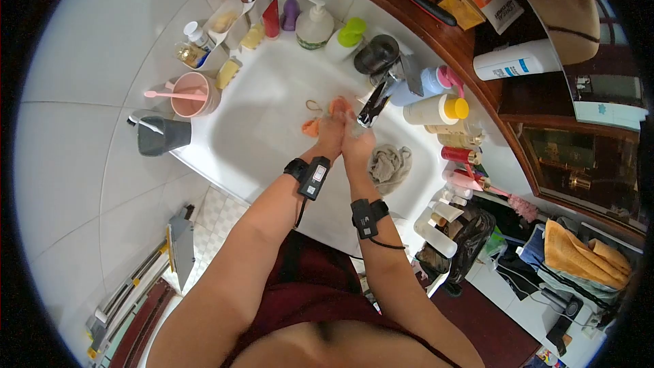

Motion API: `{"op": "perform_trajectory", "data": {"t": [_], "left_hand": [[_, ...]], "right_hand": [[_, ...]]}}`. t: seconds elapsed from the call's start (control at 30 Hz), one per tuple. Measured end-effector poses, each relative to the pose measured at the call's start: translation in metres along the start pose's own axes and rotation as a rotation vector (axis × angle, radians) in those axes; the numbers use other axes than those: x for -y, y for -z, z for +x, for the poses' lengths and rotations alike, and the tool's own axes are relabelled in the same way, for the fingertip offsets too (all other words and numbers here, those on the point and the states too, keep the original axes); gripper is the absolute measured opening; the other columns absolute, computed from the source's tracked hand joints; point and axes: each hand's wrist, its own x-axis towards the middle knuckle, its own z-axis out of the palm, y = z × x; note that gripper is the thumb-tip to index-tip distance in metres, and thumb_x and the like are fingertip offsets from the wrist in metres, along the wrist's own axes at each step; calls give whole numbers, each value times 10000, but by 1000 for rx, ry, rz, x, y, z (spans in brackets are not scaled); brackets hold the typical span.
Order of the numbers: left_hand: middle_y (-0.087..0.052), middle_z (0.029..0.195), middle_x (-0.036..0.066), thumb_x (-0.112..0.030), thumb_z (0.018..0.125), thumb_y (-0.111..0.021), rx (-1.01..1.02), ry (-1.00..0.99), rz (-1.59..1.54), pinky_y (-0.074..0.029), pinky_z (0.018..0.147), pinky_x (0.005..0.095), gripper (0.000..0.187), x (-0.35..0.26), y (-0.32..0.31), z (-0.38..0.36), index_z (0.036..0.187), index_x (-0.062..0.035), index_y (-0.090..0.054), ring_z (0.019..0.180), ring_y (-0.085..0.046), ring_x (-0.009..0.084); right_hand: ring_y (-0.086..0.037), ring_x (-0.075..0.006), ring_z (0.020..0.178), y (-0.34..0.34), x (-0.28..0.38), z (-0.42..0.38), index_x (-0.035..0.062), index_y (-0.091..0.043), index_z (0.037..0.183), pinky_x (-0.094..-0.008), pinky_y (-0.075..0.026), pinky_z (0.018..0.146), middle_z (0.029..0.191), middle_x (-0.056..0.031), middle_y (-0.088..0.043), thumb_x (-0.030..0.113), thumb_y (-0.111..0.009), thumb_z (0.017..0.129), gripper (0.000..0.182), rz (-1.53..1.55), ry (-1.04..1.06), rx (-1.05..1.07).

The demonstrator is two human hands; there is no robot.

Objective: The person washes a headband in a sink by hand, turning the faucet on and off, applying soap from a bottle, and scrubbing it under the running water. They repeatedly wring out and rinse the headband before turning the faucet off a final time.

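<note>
Below the chrome tap point(373, 105), my left hand point(331, 135) and my right hand point(357, 142) are pressed close together over the white sink point(255, 136). Between and around my fingers shows an orange soft thing point(310, 127), whose exact kind I cannot make out. Both hands look closed on it, though their fingers are partly hidden. A thin tan loop point(313, 105) lies just left of it. To the right of my right hand, a crumpled grey cloth point(390, 165) sits in the basin.
Along the back rim stand a pump bottle point(315, 26), a green-capped bottle point(349, 37) and a black cup point(377, 54). Several bottles, including a yellow-capped one point(432, 110), line the right rim. A pink cup point(194, 94) and a grey cup point(163, 136) are at the left.
</note>
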Motion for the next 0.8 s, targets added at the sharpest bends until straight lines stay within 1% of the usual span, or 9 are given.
{"op": "perform_trajectory", "data": {"t": [0.07,0.17,0.23,0.37,0.47,0.57,0.67,0.7,0.8], "left_hand": [[-582,945,65,-416,944,-404,-93,156,146,-447,782,317,428,-20,-10,-7,1101,-41,-537,878,-551,171],[-588,944,72,-467,935,-389,-139,257,384,-443,790,309,502,-59,-26,-26,1106,-21,-544,886,-550,158],[-587,952,66,-491,926,-391,-109,243,403,-442,791,299,527,-65,-27,-35,1111,-20,-541,893,-550,150],[-574,1017,42,-498,920,-401,-49,235,184,-439,811,294,524,-35,-7,-15,1161,-45,-508,950,-545,149],[-561,1062,26,-494,922,-398,-4,228,-71,-432,850,299,502,-29,-4,-12,1189,-79,-486,1004,-530,152],[-560,1080,23,-517,913,-392,112,228,-255,-422,887,308,504,-48,-16,-35,1180,-100,-489,1033,-519,150],[-566,1088,25,-554,896,-389,235,274,-239,-411,912,316,529,-20,-6,-25,1156,-108,-505,1058,-509,152],[-568,1090,25,-567,890,-388,274,292,-210,-408,918,319,538,-17,-4,-23,1148,-110,-510,1068,-505,153],[-567,1110,73,-602,875,-376,211,479,-491,-447,864,326,571,-36,-1,-20,1091,-97,-533,993,-552,170]], "right_hand": [[-629,-312,776,1,3,2,21,-612,966,-371,-470,687,840,-187,-641,313,-574,853,315,3,-58,-6],[-624,-224,662,-12,-31,13,12,-634,790,-367,-458,601,680,-133,-630,346,-524,883,363,-108,-33,-52],[-624,-222,724,-18,-56,20,41,-633,878,-358,-463,637,758,-104,-634,333,-500,892,322,128,-131,42],[-604,-197,871,-7,-72,27,100,-578,1075,-319,-468,744,936,-48,-615,295,-468,914,276,639,-374,155],[-582,-165,917,18,-43,20,103,-531,1134,-304,-463,807,992,-37,-604,303,-445,931,297,947,-437,287],[-519,-150,1041,21,-39,22,89,-450,1253,-297,-415,894,1123,-33,-550,259,-523,898,400,1098,-424,481],[-570,-126,933,12,-30,16,95,-537,1105,-291,-459,814,993,-10,-610,149,-564,880,233,739,-279,280],[-571,-122,936,12,-30,16,97,-539,1102,-290,-462,809,1002,-8,-610,125,-580,864,243,690,-258,279],[-577,-126,930,14,-35,10,101,-548,1088,-288,-469,787,1025,-14,-611,79,-617,827,271,554,-145,316]]}}
